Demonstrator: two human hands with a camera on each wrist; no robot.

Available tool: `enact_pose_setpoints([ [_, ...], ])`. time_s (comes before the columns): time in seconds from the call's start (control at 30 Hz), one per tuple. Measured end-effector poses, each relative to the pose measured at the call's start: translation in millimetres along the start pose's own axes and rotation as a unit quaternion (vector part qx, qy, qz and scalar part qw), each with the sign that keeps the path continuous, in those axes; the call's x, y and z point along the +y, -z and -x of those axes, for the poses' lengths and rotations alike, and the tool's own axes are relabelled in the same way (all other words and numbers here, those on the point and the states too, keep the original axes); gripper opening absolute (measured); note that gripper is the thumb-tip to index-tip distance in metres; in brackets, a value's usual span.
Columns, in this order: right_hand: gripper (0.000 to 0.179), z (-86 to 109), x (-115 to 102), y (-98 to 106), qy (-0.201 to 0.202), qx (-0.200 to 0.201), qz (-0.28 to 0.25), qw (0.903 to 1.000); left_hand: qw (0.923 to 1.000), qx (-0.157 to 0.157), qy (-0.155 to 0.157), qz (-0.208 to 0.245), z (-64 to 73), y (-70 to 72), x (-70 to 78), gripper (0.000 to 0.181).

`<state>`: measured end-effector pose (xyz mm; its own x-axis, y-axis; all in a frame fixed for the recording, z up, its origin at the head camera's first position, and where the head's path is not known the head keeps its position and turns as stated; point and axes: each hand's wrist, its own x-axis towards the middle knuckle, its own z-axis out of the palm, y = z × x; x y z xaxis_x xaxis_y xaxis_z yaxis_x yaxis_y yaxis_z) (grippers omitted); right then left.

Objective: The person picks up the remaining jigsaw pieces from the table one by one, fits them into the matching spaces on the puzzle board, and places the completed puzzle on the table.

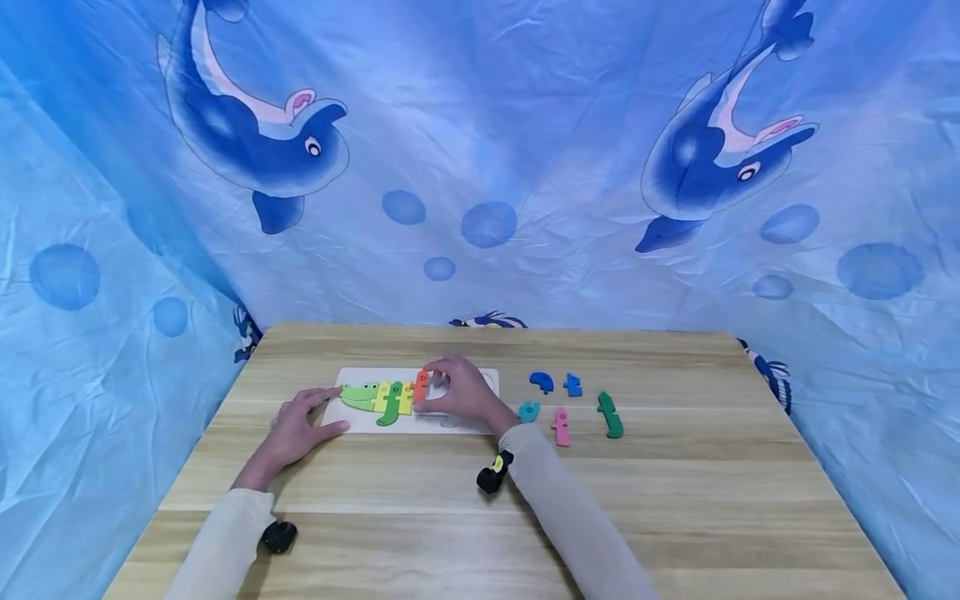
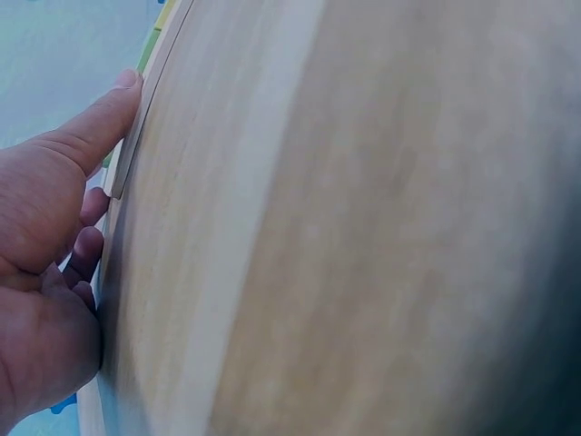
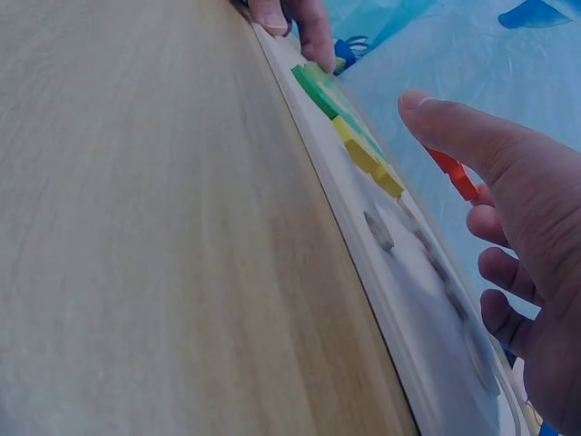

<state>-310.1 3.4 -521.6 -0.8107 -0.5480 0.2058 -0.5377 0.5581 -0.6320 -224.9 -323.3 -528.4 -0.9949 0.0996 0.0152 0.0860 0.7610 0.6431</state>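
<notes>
A white puzzle board [image 1: 405, 427] lies on the table, with a green crocodile head piece [image 1: 358, 397], yellow pieces [image 1: 406, 398] and a green leg piece [image 1: 390, 405] set in it from the left. My left hand [image 1: 295, 429] rests at the board's left end, thumb stretched along the near corner and index fingertip by the snout. Over the middle of the board, my right hand [image 1: 465, 390] pinches an orange-red puzzle piece [image 1: 422, 386] between thumb and fingers. It stands beside the last yellow piece; in the right wrist view the orange-red piece [image 3: 452, 173] shows partly behind the thumb.
Right of the board lie loose pieces: a blue curved piece [image 1: 542, 382], a small blue piece [image 1: 573, 385], a teal piece [image 1: 528, 412], a pink piece [image 1: 562, 427] and a dark green piece [image 1: 611, 415]. A blue dolphin-print curtain [image 1: 525, 283] hangs behind the wooden table [image 1: 675, 500].
</notes>
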Motion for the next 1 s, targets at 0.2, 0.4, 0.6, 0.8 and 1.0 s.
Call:
enact_pose_setpoints([
  [0.2, 0.076, -0.1, -1.4, -2.4, -0.001, -0.004, 0.007, 1.0000, 1.0000, 0.001, 0.002, -0.004, 1.1, 2.1, -0.9, 0.078],
  [0.4, 0.076, 0.5, -0.7, -3.9, -0.015, -0.016, 0.005, 0.9997, 1.0000, 0.002, 0.004, -0.007, 1.7, 3.3, 0.6, 0.077],
  [0.6, 0.072, 1.7, 1.0, -5.6, -0.016, -0.025, 0.010, 0.9995, 1.0000, 0.002, 0.002, -0.003, 0.4, 2.2, 0.5, 0.077],
  [0.8, 0.074, 2.4, -0.3, -8.5, -0.020, -0.033, 0.018, 0.9991, 1.0000, 0.000, 0.008, 0.001, -0.2, 1.0, -1.0, 0.077],
  [1.0, 0.076, 2.4, -1.0, -11.4, -0.021, -0.035, 0.029, 0.9987, 0.9999, -0.001, 0.011, 0.003, -0.6, 0.5, -2.1, 0.076],
])
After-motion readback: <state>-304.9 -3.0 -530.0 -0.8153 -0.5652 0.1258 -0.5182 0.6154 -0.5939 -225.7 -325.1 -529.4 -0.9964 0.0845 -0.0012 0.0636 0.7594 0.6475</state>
